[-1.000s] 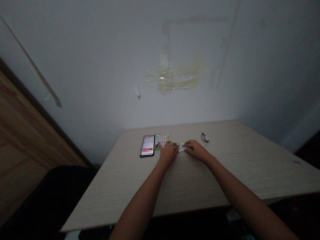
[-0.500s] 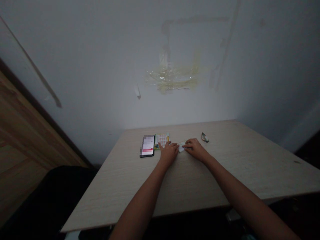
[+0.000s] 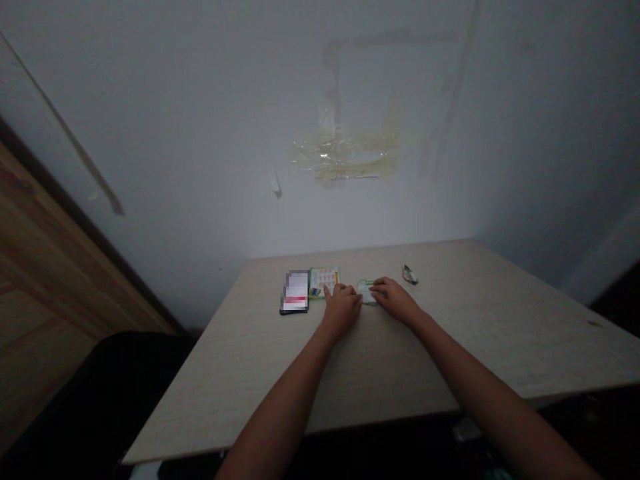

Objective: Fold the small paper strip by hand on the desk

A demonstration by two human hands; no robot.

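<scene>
A small white paper with green edges (image 3: 367, 293) lies on the table between my hands. My left hand (image 3: 343, 310) rests at its left edge, thumb spread away and fingertips against the paper. From the right, my right hand (image 3: 397, 300) has its bent fingers closed on the paper's right part, which they cover. A printed card with a green and yellow border (image 3: 324, 277) lies flat just beyond my left hand, and my left thumb reaches its lower edge. Fine print on the paper is too small to read.
A phone with a lit, blurred screen (image 3: 296, 293) lies left of the card. Beyond my right hand is a small crumpled wrapper (image 3: 409, 274). The pale wooden table (image 3: 240, 360) meets a wall (image 3: 200, 167) with old tape on it. A dark chair-like shape (image 3: 115, 387) stands left.
The paper has turned and now lies flatter and squarer, with more of its green edge showing. My left hand has shifted slightly right; my right hand is almost where it was.
</scene>
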